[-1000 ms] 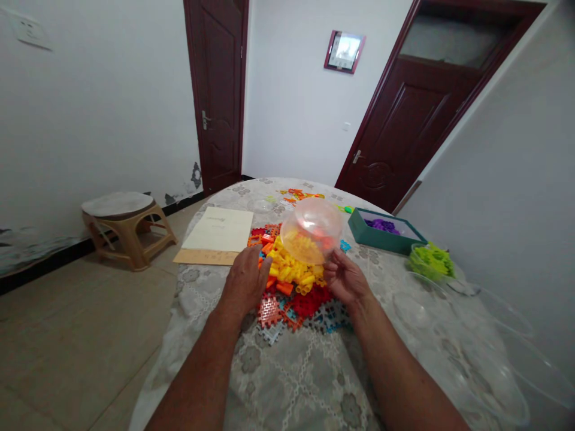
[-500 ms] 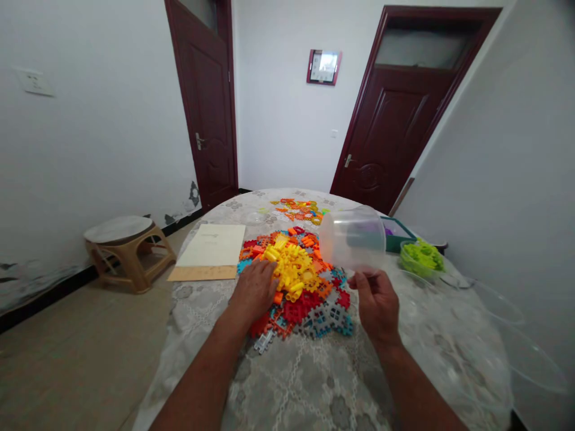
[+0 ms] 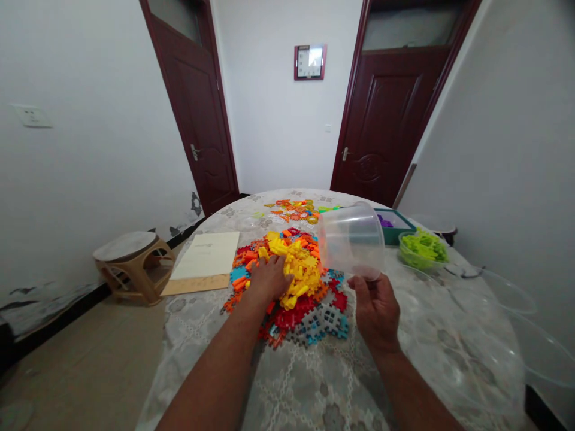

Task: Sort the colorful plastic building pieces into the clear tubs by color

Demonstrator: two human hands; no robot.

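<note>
A heap of yellow plastic building pieces (image 3: 300, 269) lies on top of a wider pile of red, orange, grey and blue interlocking pieces (image 3: 330, 317) on the table. My left hand (image 3: 269, 276) rests on the left side of the yellow heap, its fingers spread and touching the pieces. Right of the pile, my right hand (image 3: 376, 308) pinches the near edge of a clear plastic tub (image 3: 353, 239). The tub is tipped on its side, its mouth turned left toward the heap; it looks see-through and holds no pieces.
Left of the pile lie a cream sheet (image 3: 211, 254) and a brown strip. At the back are scattered orange and yellow pieces (image 3: 294, 209). To the right stand a green-rimmed tray (image 3: 406, 230) and a bowl of lime-green pieces (image 3: 424, 263). A stool (image 3: 135, 263) stands left of the table.
My left hand has moved a little forward and right over the yellow pieces, and its fingers have spread. Some loose pieces shifted left. The tub has tilted slightly in my right hand.
</note>
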